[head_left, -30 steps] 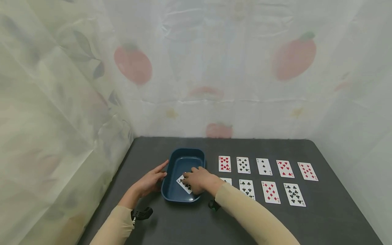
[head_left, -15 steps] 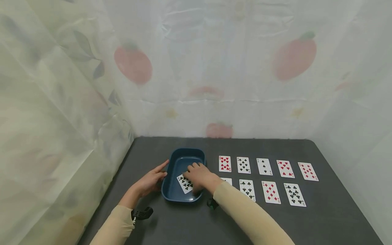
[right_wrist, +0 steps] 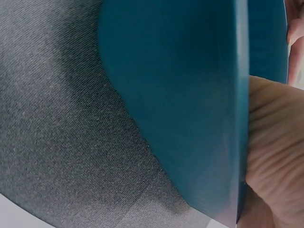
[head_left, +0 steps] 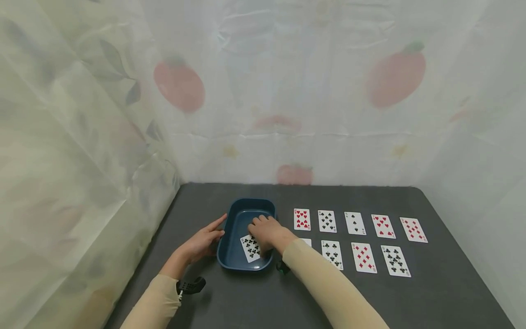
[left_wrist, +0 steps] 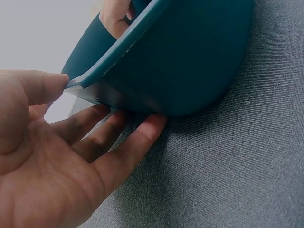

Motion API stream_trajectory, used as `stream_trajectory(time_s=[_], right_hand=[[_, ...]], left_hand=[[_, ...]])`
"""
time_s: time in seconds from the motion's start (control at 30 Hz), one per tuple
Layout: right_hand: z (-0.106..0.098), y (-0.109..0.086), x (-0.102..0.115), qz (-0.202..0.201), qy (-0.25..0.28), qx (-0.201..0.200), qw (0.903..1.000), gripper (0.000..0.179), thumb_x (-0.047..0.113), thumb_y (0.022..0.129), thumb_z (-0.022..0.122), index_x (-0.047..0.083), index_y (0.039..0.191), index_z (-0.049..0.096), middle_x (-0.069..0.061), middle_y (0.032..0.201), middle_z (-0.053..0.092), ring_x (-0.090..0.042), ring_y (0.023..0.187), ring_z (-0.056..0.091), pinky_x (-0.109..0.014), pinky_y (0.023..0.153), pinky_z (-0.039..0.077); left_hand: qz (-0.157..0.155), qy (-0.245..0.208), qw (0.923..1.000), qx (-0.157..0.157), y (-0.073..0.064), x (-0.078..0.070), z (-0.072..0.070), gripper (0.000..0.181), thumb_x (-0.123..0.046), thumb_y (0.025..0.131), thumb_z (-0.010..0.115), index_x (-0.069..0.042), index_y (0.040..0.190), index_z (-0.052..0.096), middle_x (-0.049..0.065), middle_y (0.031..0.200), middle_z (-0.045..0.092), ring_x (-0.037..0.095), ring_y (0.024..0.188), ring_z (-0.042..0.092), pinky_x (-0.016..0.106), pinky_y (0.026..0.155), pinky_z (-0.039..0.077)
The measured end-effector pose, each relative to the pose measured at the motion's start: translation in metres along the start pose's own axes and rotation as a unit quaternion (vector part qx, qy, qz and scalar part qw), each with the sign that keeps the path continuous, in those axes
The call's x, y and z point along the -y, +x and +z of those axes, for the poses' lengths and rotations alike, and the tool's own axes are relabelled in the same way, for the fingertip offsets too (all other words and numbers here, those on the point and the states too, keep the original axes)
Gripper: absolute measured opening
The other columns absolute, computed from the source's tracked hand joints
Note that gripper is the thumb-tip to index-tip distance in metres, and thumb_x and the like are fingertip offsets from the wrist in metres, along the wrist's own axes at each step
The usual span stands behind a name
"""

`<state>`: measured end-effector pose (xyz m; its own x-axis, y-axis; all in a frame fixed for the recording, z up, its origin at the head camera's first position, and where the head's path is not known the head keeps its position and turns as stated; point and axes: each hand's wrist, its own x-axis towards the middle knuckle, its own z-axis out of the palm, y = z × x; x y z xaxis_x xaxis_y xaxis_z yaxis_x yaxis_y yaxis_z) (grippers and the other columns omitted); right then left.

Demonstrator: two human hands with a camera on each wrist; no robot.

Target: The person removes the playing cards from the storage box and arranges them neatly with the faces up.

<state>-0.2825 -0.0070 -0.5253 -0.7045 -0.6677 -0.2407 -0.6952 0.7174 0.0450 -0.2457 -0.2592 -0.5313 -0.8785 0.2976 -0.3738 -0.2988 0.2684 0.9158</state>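
A blue oval-cornered tray (head_left: 230,224) stands on the dark table. My left hand (head_left: 199,244) touches its left side; in the left wrist view the thumb lies on the rim and the fairly straight fingers (left_wrist: 152,126) rest against the outer wall. Over the right rim reaches my right hand (head_left: 269,230), its fingers bent down inside the tray. A white playing card with black clubs (head_left: 249,249) lies tilted in the tray, its right part covered by the right hand. Those fingertips are hidden, also in the right wrist view, where the tray wall (right_wrist: 175,71) blocks them.
Right of the tray, face-up cards form two rows, among them a heart card (head_left: 302,220), a spade card (head_left: 355,223) and a diamond card (head_left: 364,257). The right forearm partly covers the lower row. A pale curtain (head_left: 255,91) hangs behind the table (head_left: 435,283).
The right hand has shifted slightly up and back in the tray. The club card has turned more upright and moved a little right, showing more of its face. The left hand has stayed put.
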Motion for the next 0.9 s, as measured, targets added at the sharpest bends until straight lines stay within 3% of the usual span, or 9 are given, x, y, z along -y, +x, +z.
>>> stream_trajectory(time_s=[0.3, 0.43, 0.6, 0.9], right_hand=[[0.002, -0.001, 0.001, 0.012, -0.012, -0.003, 0.9999, 0.099, 0.062, 0.06, 0.094, 0.016, 0.137, 0.053, -0.002, 0.134, 0.056, -0.021, 0.122, 0.048, -0.04, 0.105, 0.041], [-0.005, -0.007, 0.002, 0.005, -0.004, -0.001, 1.0, 0.09, 0.059, 0.062, 0.094, 0.018, 0.132, 0.056, 0.001, 0.129, 0.057, -0.018, 0.118, 0.049, -0.039, 0.103, 0.041], [-0.01, -0.016, 0.004, -0.013, 0.0, -0.003, 0.9999, 0.076, 0.056, 0.067, 0.092, 0.021, 0.127, 0.06, 0.004, 0.122, 0.057, -0.015, 0.11, 0.048, -0.038, 0.099, 0.042], [-0.007, -0.021, 0.009, -0.038, -0.01, -0.008, 0.9992, 0.074, 0.06, 0.069, 0.089, 0.024, 0.128, 0.062, 0.004, 0.126, 0.057, -0.015, 0.113, 0.048, -0.038, 0.097, 0.042]], left_hand=[[0.003, 0.0, 1.0, -0.003, 0.001, 0.0, 0.0, 0.061, -0.019, 0.111, 0.045, -0.039, 0.164, 0.022, 0.02, 0.135, 0.041, 0.034, 0.123, 0.044, 0.066, 0.094, 0.047], [0.005, 0.003, 1.0, -0.008, 0.0, 0.001, 0.0, 0.061, -0.019, 0.11, 0.046, -0.038, 0.164, 0.023, 0.02, 0.142, 0.041, 0.036, 0.125, 0.045, 0.066, 0.094, 0.047], [0.002, 0.002, 1.0, -0.006, 0.0, 0.001, 0.0, 0.061, -0.02, 0.11, 0.046, -0.039, 0.163, 0.023, 0.021, 0.134, 0.043, 0.035, 0.121, 0.046, 0.065, 0.093, 0.048], [0.006, 0.008, 0.9999, 0.001, -0.001, 0.0, 0.0, 0.061, -0.02, 0.111, 0.045, -0.038, 0.164, 0.021, 0.02, 0.132, 0.042, 0.035, 0.12, 0.045, 0.063, 0.093, 0.049]])
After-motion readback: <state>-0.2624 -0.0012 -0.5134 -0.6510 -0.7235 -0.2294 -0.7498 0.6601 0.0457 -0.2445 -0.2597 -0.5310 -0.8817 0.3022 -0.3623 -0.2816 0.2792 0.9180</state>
